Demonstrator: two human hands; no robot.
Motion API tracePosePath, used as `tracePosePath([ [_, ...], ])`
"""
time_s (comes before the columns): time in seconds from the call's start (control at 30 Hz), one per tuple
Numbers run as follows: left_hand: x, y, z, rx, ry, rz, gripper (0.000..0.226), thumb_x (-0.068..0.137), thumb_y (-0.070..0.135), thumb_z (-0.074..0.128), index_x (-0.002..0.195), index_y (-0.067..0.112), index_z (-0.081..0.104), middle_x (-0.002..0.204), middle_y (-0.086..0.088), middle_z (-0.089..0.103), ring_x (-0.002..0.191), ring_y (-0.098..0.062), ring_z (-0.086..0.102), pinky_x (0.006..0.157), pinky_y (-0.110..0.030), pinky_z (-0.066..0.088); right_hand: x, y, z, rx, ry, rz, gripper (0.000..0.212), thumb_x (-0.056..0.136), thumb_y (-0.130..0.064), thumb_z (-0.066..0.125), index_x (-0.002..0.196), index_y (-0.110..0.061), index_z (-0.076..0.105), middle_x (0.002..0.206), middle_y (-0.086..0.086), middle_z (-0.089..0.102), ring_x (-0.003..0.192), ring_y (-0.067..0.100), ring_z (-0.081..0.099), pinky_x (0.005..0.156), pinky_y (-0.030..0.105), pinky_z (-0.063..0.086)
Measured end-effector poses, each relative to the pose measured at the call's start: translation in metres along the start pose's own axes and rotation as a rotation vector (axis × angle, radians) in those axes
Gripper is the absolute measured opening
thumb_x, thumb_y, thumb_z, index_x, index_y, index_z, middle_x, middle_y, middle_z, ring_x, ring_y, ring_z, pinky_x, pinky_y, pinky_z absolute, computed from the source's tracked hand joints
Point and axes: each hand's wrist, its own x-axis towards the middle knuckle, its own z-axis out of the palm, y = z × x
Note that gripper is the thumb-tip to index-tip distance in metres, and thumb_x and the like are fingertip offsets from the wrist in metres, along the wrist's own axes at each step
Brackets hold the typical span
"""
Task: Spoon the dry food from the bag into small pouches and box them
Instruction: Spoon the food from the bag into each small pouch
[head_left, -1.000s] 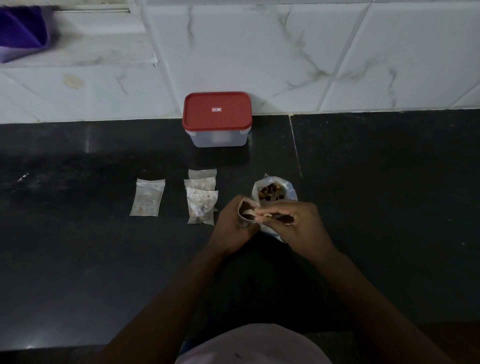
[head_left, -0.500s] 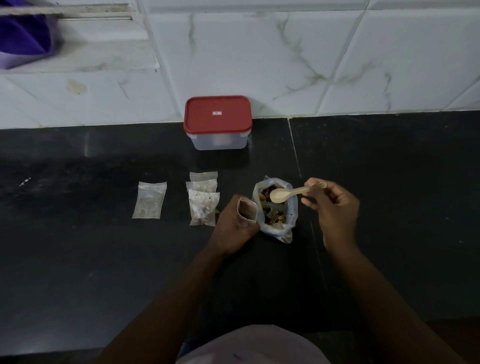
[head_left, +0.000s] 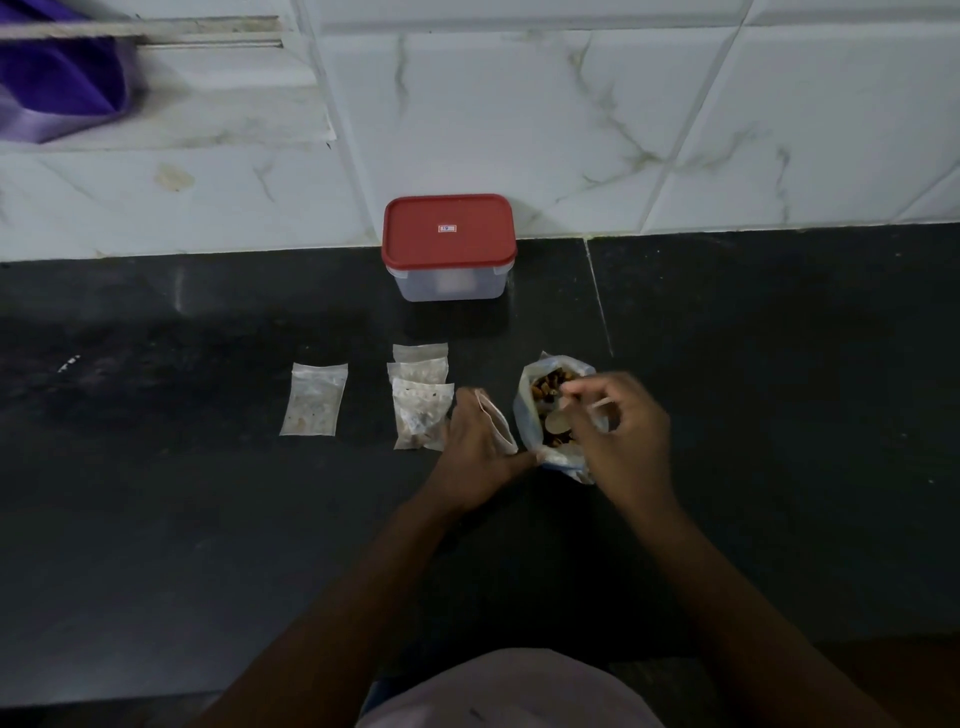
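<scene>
An open clear bag of brown dry food stands on the black counter. My right hand hovers over it and pinches a small pale spoon, whose bowl dips into the food. My left hand grips a small open pouch just left of the bag. A stack of filled pouches lies left of that hand, and one more pouch lies further left. A clear box with a red lid stands shut against the wall.
A white marbled tile wall rises behind the black counter. A purple cloth hangs at the top left. The counter's near edge runs along the bottom of the view.
My right hand has swung the spoon from above the bag down into the food. Before that it drew away from the pouch in my left hand, which has stayed put.
</scene>
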Motion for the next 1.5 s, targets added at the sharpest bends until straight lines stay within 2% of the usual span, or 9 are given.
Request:
tracePosePath([
  [0.17,-0.004,0.0,-0.005,-0.029,0.015,0.07,0.058,0.063,0.058,0.08,0.086,0.064,0.026,0.105,-0.008,0.05,0.091,-0.021,0.058,0.071,-0.034,0.053,-0.018,-0.013,0.031,0.154,-0.129,0.127,0.017,0.086,-0.011,0.079,0.1,-0.02,0.077,0.09,-0.008,0.074,0.085,0.005,0.07,0.076,0.018,0.055],
  [0.33,-0.01,-0.002,-0.02,0.064,-0.051,0.01,0.062,0.062,0.066,0.068,0.089,0.044,0.018,0.118,-0.007,0.039,0.114,-0.026,0.047,0.098,-0.052,0.049,-0.027,-0.019,0.046,0.251,-0.193,0.232,0.025,0.083,-0.032,0.083,0.105,-0.024,0.075,0.092,-0.008,0.075,0.087,0.005,0.07,0.078,0.025,0.059],
  [0.43,-0.012,-0.006,-0.025,0.118,-0.09,-0.008,0.073,0.064,0.069,0.065,0.111,0.039,0.018,0.122,-0.003,0.031,0.123,-0.026,0.041,0.106,-0.054,0.044,-0.031,-0.02,0.049,0.198,-0.238,0.234,0.026,0.081,-0.03,0.085,0.105,-0.03,0.074,0.092,-0.008,0.074,0.087,0.005,0.07,0.078,0.025,0.06],
  [0.6,-0.017,-0.019,-0.036,-0.142,-0.095,-0.111,0.08,0.064,0.051,0.087,0.114,0.035,0.027,0.125,-0.005,0.049,0.12,-0.025,0.056,0.095,-0.047,0.057,-0.033,-0.026,0.056,0.189,-0.192,0.228,0.016,0.088,-0.02,0.08,0.097,-0.031,0.076,0.088,-0.015,0.076,0.084,0.0,0.071,0.075,0.019,0.059],
  [0.7,-0.023,-0.023,-0.047,-0.378,-0.132,-0.094,0.05,0.082,0.018,0.081,0.122,0.029,0.052,0.117,-0.002,0.068,0.11,-0.02,0.067,0.089,-0.039,0.059,-0.031,-0.029,0.059,0.236,-0.188,0.238,0.016,0.089,-0.016,0.078,0.09,-0.033,0.075,0.088,-0.02,0.076,0.085,-0.002,0.071,0.076,0.013,0.055],
  [0.83,-0.033,-0.028,-0.062,-0.459,-0.048,-0.053,0.016,0.1,0.024,0.061,0.11,0.014,0.069,0.102,-0.005,0.075,0.098,-0.025,0.072,0.086,-0.043,0.058,-0.027,-0.03,0.064,0.282,-0.235,0.273,0.01,0.09,-0.016,0.077,0.091,-0.026,0.077,0.091,-0.014,0.078,0.088,0.0,0.072,0.077,0.013,0.055],
  [1.03,-0.043,-0.032,-0.078,-0.439,0.055,-0.025,0.025,0.103,0.022,0.058,0.095,0.005,0.074,0.087,-0.013,0.074,0.08,-0.024,0.071,0.068,-0.031,0.056,-0.025,-0.031,0.078,0.268,-0.332,0.282,0.004,0.092,-0.017,0.074,0.094,-0.02,0.077,0.089,-0.004,0.076,0.088,0.009,0.072,0.083,0.028,0.058],
  [1.23,-0.046,-0.044,-0.09,-0.533,0.095,-0.046,0.022,0.101,0.019,0.061,0.098,0.005,0.078,0.094,-0.015,0.077,0.092,-0.037,0.074,0.082,-0.052,0.059,-0.029,-0.04,0.092,0.295,-0.357,0.287,0.006,0.092,-0.013,0.073,0.095,-0.017,0.077,0.089,-0.003,0.076,0.088,0.01,0.072,0.083,0.028,0.057],
  [1.5,-0.051,-0.05,-0.102,-0.625,0.127,-0.136,0.019,0.1,0.013,0.06,0.096,0.005,0.076,0.097,-0.012,0.079,0.094,-0.028,0.076,0.081,-0.04,0.062,-0.037,-0.04,0.101,0.385,-0.301,0.387,0.013,0.089,-0.019,0.077,0.102,-0.015,0.078,0.1,0.0,0.079,0.101,0.019,0.073,0.094,0.043,0.059],
])
